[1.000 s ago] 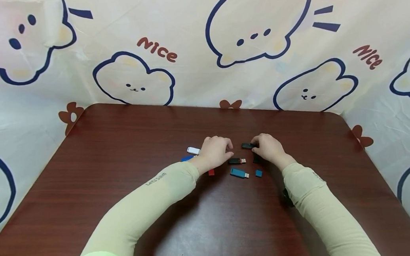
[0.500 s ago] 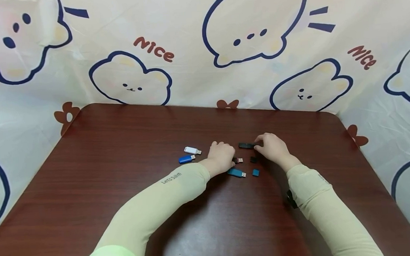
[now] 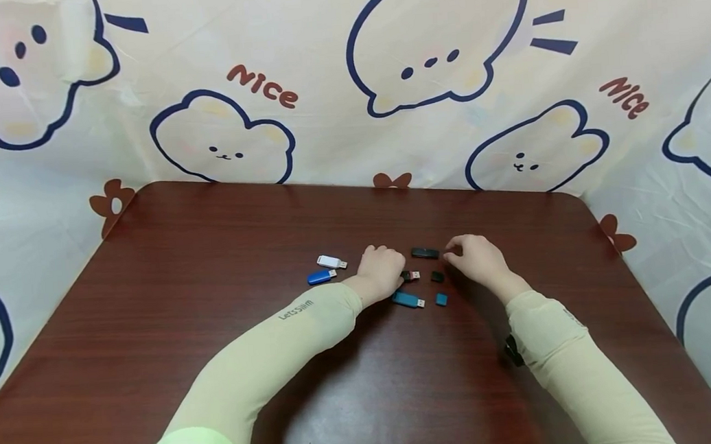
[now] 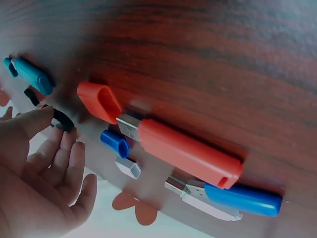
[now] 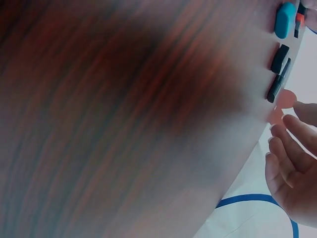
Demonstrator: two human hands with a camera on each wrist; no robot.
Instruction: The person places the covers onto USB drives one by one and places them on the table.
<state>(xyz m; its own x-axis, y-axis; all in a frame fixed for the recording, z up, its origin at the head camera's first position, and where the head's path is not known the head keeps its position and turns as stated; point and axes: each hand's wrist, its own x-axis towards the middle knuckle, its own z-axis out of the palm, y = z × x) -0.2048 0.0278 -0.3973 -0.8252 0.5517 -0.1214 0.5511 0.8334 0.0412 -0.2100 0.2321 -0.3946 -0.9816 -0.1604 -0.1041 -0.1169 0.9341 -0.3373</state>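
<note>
My left hand [image 3: 382, 273] pinches the black body of a USB flash drive [image 4: 63, 119] between thumb and fingers. That drive's red-edged metal plug [image 3: 415, 275] points right in the head view. My right hand [image 3: 478, 260], fingers loosely bent, holds nothing. Just left of it lies a closed-looking black USB flash drive [image 3: 425, 253], apart from the fingertips. A small black cap [image 3: 437, 277] sits between the hands. In front of them lie a teal USB drive [image 3: 408, 299] and its teal cap [image 3: 441, 299].
White [image 3: 331, 261] and blue [image 3: 321, 276] USB drives lie uncapped to the left. The left wrist view also has a red drive [image 4: 188, 151], a red cap [image 4: 99, 101], a blue cap [image 4: 115, 143] and a white cap [image 4: 128, 167]. A printed cloth backs the brown table [image 3: 238, 223].
My left hand has come down onto the black drive with the red-edged plug. My right hand has let go of the other black drive and drawn slightly right.
</note>
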